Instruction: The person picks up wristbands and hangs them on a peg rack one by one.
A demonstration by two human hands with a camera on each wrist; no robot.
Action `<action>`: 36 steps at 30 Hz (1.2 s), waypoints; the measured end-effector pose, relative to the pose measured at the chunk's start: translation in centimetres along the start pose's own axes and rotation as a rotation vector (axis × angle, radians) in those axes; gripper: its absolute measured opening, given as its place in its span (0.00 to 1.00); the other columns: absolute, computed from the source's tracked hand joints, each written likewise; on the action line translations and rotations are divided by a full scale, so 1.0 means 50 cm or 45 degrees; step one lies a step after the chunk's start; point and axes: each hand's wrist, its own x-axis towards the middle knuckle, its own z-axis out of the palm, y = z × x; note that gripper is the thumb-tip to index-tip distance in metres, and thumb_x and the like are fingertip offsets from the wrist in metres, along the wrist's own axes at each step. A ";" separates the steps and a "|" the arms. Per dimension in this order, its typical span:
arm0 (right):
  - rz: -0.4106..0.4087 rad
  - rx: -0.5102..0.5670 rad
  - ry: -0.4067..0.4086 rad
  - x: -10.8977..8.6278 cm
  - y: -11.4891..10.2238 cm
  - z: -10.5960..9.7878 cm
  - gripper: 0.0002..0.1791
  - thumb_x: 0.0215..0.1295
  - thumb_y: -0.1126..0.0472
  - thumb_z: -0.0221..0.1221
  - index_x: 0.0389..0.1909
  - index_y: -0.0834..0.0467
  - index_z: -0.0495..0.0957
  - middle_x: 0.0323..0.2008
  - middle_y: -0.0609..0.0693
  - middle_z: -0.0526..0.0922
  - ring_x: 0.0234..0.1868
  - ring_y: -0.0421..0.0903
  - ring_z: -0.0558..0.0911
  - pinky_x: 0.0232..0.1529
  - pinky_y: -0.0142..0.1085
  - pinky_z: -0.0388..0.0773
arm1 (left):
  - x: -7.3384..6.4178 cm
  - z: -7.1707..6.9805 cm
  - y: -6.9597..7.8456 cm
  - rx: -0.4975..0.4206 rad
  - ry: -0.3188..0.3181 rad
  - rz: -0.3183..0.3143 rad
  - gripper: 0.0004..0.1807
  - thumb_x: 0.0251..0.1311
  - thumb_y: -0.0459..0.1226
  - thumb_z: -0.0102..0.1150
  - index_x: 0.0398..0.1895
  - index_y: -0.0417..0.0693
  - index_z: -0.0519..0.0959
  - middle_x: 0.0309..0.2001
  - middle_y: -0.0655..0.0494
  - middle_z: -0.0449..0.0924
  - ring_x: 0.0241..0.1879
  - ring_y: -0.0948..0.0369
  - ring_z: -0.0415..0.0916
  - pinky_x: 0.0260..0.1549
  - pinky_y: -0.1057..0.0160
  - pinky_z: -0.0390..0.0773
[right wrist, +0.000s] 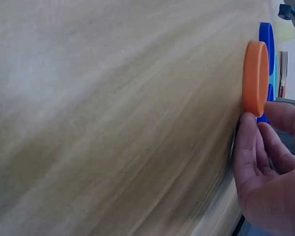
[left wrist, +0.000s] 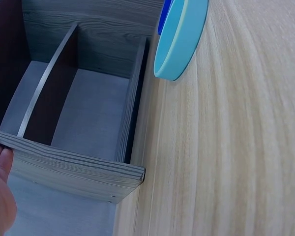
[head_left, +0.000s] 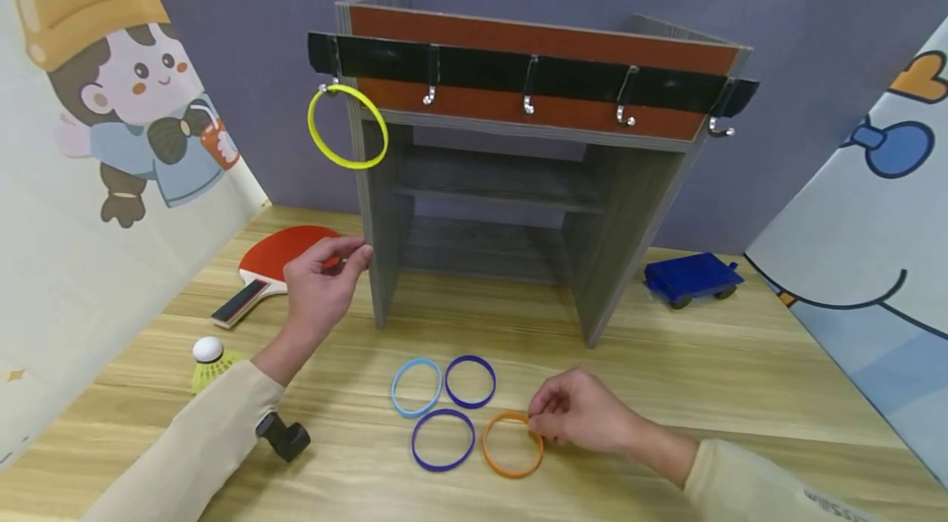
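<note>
The tall grey wood-grain shelf [head_left: 629, 209] stands in the upper centre of the head view; it could shift or rock if the left hand [head_left: 322, 283], at its left side panel, pushes sideways. The long black strip [head_left: 481, 65] across its top front bears silver metal hooks [head_left: 528, 104], and a jolt could shake the thin yellow plastic-looking ring [head_left: 355, 164] at upper left off its end hook. At lower right of centre, the right hand [head_left: 581, 415] pinches the thin orange plastic-looking ring [head_left: 511, 473] by its right edge; so shallow a hold could slip, or a leftward drag could knock the thin dark blue ring [head_left: 443, 468] just beside it.

The left wrist view alone shows fingertips against the panel's outer face, at lower left; whether they grip it or merely touch, I cannot tell. Only the head view has the strip and yellow ring. The right wrist view reveals the orange band's flat width, upper right.
</note>
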 end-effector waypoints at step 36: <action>0.203 0.077 0.088 -0.017 -0.003 -0.008 0.06 0.55 0.65 0.65 0.27 0.62 0.77 0.19 0.52 0.77 0.17 0.44 0.75 0.11 0.28 0.68 | 0.001 -0.003 -0.004 -0.004 -0.047 0.026 0.08 0.46 0.16 0.65 0.32 0.25 0.80 0.28 0.38 0.81 0.26 0.58 0.80 0.28 0.73 0.79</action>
